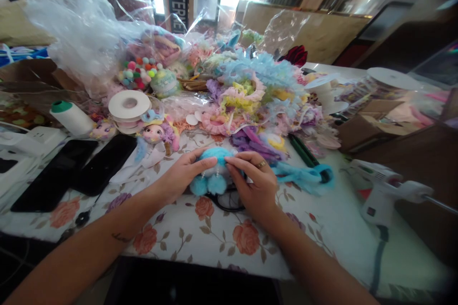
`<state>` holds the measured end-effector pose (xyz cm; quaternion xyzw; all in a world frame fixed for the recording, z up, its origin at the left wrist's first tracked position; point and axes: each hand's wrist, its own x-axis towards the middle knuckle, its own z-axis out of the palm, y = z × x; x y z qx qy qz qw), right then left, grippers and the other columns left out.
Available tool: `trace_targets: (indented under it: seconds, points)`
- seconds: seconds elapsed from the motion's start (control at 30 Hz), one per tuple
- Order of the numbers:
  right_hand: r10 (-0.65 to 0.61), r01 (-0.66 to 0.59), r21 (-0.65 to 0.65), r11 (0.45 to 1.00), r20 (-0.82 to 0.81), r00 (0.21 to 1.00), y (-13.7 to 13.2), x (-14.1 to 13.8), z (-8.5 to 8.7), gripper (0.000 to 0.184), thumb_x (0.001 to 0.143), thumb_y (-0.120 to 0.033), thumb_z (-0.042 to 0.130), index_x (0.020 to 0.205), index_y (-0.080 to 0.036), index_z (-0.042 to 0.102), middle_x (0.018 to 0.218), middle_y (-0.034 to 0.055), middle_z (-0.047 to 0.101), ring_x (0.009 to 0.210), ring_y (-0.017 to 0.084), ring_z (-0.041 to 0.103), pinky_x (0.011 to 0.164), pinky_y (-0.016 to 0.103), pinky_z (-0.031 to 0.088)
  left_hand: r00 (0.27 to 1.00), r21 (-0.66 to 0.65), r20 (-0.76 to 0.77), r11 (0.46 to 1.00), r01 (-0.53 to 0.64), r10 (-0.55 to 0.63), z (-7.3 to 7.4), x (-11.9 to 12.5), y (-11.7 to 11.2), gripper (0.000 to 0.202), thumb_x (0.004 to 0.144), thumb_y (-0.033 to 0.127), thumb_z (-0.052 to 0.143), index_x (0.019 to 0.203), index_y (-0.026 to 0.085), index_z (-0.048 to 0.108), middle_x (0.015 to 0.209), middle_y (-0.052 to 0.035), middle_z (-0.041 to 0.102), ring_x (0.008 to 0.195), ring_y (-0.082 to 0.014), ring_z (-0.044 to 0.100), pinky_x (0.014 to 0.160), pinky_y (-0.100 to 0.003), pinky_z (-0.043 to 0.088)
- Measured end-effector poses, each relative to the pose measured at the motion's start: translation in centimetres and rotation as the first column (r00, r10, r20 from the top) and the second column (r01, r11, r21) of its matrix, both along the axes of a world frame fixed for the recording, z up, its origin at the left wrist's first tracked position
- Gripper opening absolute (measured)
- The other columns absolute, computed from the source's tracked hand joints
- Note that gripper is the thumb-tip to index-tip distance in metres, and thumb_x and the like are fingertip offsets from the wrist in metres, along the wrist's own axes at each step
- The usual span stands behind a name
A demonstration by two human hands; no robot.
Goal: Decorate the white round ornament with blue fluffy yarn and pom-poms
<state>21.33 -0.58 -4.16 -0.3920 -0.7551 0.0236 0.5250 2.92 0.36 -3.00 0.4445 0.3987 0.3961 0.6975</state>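
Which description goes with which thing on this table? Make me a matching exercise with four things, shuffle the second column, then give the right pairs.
Things:
1. Fluffy blue item
2. Glue gun
3. Thread cone
4. Flower at the back

Descriptions:
A. White with a green top, on the left
B. Dark red
C. Held between the left hand and the right hand
D. White, at the far right

Pairs: 1-C, 2-D, 3-A, 4-B
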Motion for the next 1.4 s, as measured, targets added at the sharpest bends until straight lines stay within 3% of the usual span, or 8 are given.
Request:
trace_targets:
  seconds: [0.1, 0.17, 0.27, 0.33, 0.63, 0.83, 1.13, 1.4]
  points:
    - [-0.033, 0.034, 0.042, 0.999, -0.022, 0.999, -0.15, 0.16, 0.35, 0.022, 0.088, -0.013, 0.063, 0.104, -0.025, 0.072, 0.094, 0.0064, 0.068, 0.086, 0.020, 0.066, 0.076, 0.036, 0.055, 0.998, 0.042, -0.059, 0.999, -0.024, 0.027, 0.21, -0.15, -0.01, 0.047, 0.081, 0.048, 0.070, 0.121, 0.024, 0.065, 0.101, -0.0051, 0.071, 0.085, -0.0209, 0.064, 0.071, -0.029, 0.052]
    - [-0.043, 0.046, 0.080, 0.996, -0.034, 0.998, -0.34, 0.20, 0.65, 0.022, 0.086, -0.011, 0.065, 0.103, -0.024, 0.072, 0.093, 0.0063, 0.068, 0.084, 0.020, 0.065, 0.075, 0.036, 0.055, 0.979, 0.217, -0.190, 0.976, -0.031, 0.074, 0.44, -0.36, -0.04, 0.048, 0.082, 0.049, 0.069, 0.122, 0.023, 0.064, 0.110, -0.0061, 0.069, 0.098, -0.0241, 0.063, 0.082, -0.031, 0.051]
    - [-0.026, 0.023, 0.123, 0.992, 0.022, 0.999, -0.55, 0.08, 0.81, 0.021, 0.084, -0.009, 0.066, 0.099, -0.023, 0.070, 0.088, 0.0049, 0.067, 0.080, 0.019, 0.064, 0.071, 0.034, 0.054, 0.910, 0.494, -0.374, 0.869, 0.032, 0.179, 0.73, -0.60, -0.17, 0.048, 0.086, 0.048, 0.065, 0.125, 0.021, 0.062, 0.121, -0.0076, 0.063, 0.115, -0.0265, 0.056, 0.100, -0.034, 0.042]
    - [0.003, -0.013, 0.143, 0.990, 0.067, 0.998, -0.54, -0.06, 0.66, 0.020, 0.084, -0.008, 0.066, 0.098, -0.022, 0.069, 0.087, 0.0045, 0.067, 0.078, 0.018, 0.063, 0.070, 0.033, 0.054, 0.883, 0.563, -0.429, 0.821, 0.099, 0.188, 0.78, -0.66, -0.27, 0.048, 0.089, 0.048, 0.060, 0.127, 0.020, 0.059, 0.124, -0.0088, 0.060, 0.119, -0.0265, 0.054, 0.103, -0.035, 0.040]
    - [0.035, -0.047, 0.118, 0.992, 0.097, 0.995, -0.26, -0.12, 0.14, 0.016, 0.087, -0.006, 0.064, 0.095, -0.020, 0.066, 0.089, 0.0049, 0.067, 0.080, 0.018, 0.061, 0.073, 0.033, 0.053, 0.859, 0.497, -0.502, 0.847, 0.188, 0.104, 0.78, -0.70, -0.15, 0.060, 0.083, 0.047, 0.068, 0.133, 0.019, 0.053, 0.132, -0.0100, 0.055, 0.122, -0.0275, 0.052, 0.105, -0.039, 0.041]
    - [0.028, -0.037, 0.110, 0.993, 0.082, 0.996, -0.24, -0.21, -0.01, 0.016, 0.087, -0.007, 0.063, 0.096, -0.020, 0.065, 0.089, 0.0049, 0.065, 0.081, 0.017, 0.062, 0.073, 0.032, 0.053, 0.853, 0.481, -0.512, 0.856, 0.191, 0.098, 0.68, -0.70, -0.05, 0.062, 0.077, 0.033, 0.073, 0.133, 0.017, 0.051, 0.131, -0.0108, 0.056, 0.122, -0.0286, 0.053, 0.103, -0.041, 0.043]
    - [0.030, -0.055, 0.181, 0.982, 0.139, 0.990, -0.18, -0.21, 0.02, 0.020, 0.086, -0.005, 0.063, 0.098, -0.021, 0.062, 0.089, 0.0051, 0.066, 0.078, 0.018, 0.061, 0.071, 0.034, 0.054, 0.864, 0.545, -0.484, 0.820, 0.176, 0.136, 0.34, -0.61, -0.02, 0.050, 0.082, 0.033, 0.067, 0.129, 0.018, 0.054, 0.128, -0.0113, 0.059, 0.120, -0.0287, 0.055, 0.104, -0.043, 0.044]
    - [0.035, -0.065, 0.163, 0.985, 0.183, 0.982, -0.17, -0.27, -0.02, 0.018, 0.087, -0.004, 0.061, 0.096, -0.019, 0.060, 0.088, 0.0057, 0.066, 0.078, 0.018, 0.059, 0.073, 0.033, 0.051, 0.774, 0.637, -0.573, 0.740, 0.216, 0.268, 0.36, -0.56, -0.47, 0.047, 0.084, 0.027, 0.064, 0.130, 0.020, 0.054, 0.125, -0.0101, 0.059, 0.118, -0.0268, 0.056, 0.103, -0.042, 0.045]
